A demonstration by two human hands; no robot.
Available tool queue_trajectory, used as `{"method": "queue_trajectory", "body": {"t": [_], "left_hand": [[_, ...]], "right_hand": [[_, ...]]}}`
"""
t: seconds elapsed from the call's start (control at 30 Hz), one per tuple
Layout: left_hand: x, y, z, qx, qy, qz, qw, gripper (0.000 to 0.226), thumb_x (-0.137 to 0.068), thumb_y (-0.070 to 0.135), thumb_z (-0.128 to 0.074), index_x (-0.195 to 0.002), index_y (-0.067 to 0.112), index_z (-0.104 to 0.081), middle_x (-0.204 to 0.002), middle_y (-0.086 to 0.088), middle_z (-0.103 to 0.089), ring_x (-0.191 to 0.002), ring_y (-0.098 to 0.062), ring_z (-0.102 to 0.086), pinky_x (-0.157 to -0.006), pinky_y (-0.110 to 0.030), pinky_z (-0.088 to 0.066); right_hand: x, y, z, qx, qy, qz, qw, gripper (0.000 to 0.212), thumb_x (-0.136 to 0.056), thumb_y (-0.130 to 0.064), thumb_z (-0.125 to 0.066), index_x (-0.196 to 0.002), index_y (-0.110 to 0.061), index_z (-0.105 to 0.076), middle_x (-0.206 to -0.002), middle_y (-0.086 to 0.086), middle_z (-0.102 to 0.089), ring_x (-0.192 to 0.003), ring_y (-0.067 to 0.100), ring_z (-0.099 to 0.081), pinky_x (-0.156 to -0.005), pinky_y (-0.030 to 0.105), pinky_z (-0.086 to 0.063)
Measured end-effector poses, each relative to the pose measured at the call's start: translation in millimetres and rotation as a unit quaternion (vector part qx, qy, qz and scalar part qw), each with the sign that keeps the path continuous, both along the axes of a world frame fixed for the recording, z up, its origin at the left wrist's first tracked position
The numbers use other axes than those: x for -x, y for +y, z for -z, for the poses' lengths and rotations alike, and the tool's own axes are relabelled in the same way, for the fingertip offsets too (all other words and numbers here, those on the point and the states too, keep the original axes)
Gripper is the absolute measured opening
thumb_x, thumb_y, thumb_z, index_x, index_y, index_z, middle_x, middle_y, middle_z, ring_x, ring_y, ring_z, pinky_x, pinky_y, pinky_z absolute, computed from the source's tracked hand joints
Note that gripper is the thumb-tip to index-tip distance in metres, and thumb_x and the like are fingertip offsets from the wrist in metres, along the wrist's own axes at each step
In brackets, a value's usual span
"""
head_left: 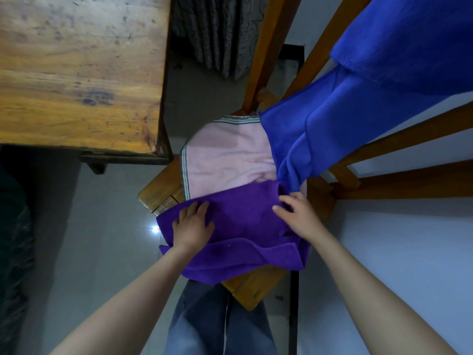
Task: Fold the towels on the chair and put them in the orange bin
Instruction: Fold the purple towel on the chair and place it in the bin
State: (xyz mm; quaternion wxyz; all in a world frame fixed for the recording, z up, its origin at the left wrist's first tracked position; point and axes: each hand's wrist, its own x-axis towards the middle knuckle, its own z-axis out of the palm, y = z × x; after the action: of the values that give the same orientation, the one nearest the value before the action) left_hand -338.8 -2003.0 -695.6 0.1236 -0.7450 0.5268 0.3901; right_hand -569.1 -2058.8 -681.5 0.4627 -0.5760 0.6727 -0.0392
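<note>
Lying spread, left fingers (pixel 190 210) are pressed on a creased purple cloth towel (pixel 243 220); its corner is pinched by right fingers (pixel 286 201).

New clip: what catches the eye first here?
A purple towel lies across the front of the chair, left hand flat on it, right hand gripping its fold. Behind it lies a pink towel, and a blue towel hangs from the chair's back, upper right.

Matt, fuzzy purple cloth towel (pixel 238 226); worn, glossy varnished wood chair (pixel 163 190).
</note>
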Motion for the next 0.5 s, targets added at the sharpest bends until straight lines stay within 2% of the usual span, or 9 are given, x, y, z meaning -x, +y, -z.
{"method": "queue_trajectory", "body": {"t": [0.03, 0.1, 0.2, 0.3, 0.33, 0.43, 0.5], "left_hand": [[0, 0, 0, -0.001, 0.001, 0.0, 1.0, 0.057, -0.094, 0.033, -0.045, -0.146, 0.023, -0.023, -0.153, -0.005, -0.022, -0.138, -0.029, -0.02, -0.107, -0.047, -0.026], [1, 0, -1, -0.005, 0.002, -0.002, 1.0, 0.057, -0.094, 0.033, -0.045, -0.146, 0.023, -0.023, -0.153, -0.005, -0.022, -0.138, -0.03, -0.02, -0.108, -0.047, -0.026], [1, -1, -3, -0.007, 0.0, 0.0, 1.0, 0.056, -0.094, 0.033, -0.045, -0.145, 0.022, -0.024, -0.152, -0.005, -0.024, -0.137, -0.03, -0.021, -0.107, -0.047, -0.026], [-1, -2, -3, -0.005, -0.006, -0.002, 1.0, 0.056, -0.094, 0.033, -0.046, -0.145, 0.022, -0.025, -0.151, -0.005, -0.025, -0.137, -0.03, -0.022, -0.107, -0.047, -0.027], [-2, -2, -2, 0.001, -0.006, -0.006, 1.0, 0.055, -0.094, 0.032, -0.046, -0.145, 0.021, -0.026, -0.151, -0.006, -0.026, -0.136, -0.03, -0.023, -0.106, -0.046, -0.027], [-3, 7, -2, 0.058, 0.003, -0.032, 0.998, 0.048, -0.094, 0.027, -0.048, -0.139, 0.017, -0.038, -0.145, -0.007, -0.037, -0.131, -0.03, -0.032, -0.102, -0.045, -0.031], [-2, 21, -4, 0.102, 0.016, -0.041, 0.994, 0.04, -0.093, 0.024, -0.049, -0.131, 0.014, -0.049, -0.137, -0.008, -0.047, -0.125, -0.031, -0.039, -0.097, -0.042, -0.034]], "right_hand": [[-3, 2, 0, -0.003, 0.006, -0.034, 0.999, 0.04, -0.087, -0.017, -0.063, -0.125, -0.007, -0.057, -0.109, 0.004, -0.04, -0.096, 0.014, -0.046, -0.087, 0.016, -0.032], [-3, 3, 1, 0.008, 0.036, -0.043, 0.998, 0.04, -0.087, -0.013, -0.062, -0.126, -0.009, -0.056, -0.11, 0.006, -0.045, -0.094, 0.018, -0.05, -0.086, 0.018, -0.034], [2, 0, 0, 0.066, 0.081, 0.0, 0.995, 0.027, -0.086, -0.007, -0.06, -0.112, -0.001, -0.065, -0.111, 0.017, -0.06, -0.098, 0.031, -0.058, -0.081, 0.026, -0.038], [8, -3, -4, 0.108, 0.074, 0.081, 0.988, 0.022, -0.087, -0.008, -0.058, -0.104, 0.004, -0.066, -0.106, 0.019, -0.061, -0.091, 0.034, -0.059, -0.077, 0.03, -0.041], [10, -4, -4, 0.103, 0.067, 0.12, 0.985, 0.026, -0.089, -0.009, -0.057, -0.11, 0.005, -0.063, -0.112, 0.02, -0.058, -0.095, 0.034, -0.059, -0.08, 0.032, -0.041], [21, -3, -5, 0.016, 0.039, 0.245, 0.969, 0.047, -0.093, -0.015, -0.051, -0.137, -0.002, -0.041, -0.139, 0.017, -0.039, -0.122, 0.032, -0.046, -0.1, 0.036, -0.036], [27, 11, -6, -0.007, 0.025, 0.254, 0.967, 0.047, -0.094, -0.016, -0.049, -0.139, -0.008, -0.039, -0.142, 0.013, -0.038, -0.119, 0.023, -0.047, -0.095, 0.031, -0.038]]}}
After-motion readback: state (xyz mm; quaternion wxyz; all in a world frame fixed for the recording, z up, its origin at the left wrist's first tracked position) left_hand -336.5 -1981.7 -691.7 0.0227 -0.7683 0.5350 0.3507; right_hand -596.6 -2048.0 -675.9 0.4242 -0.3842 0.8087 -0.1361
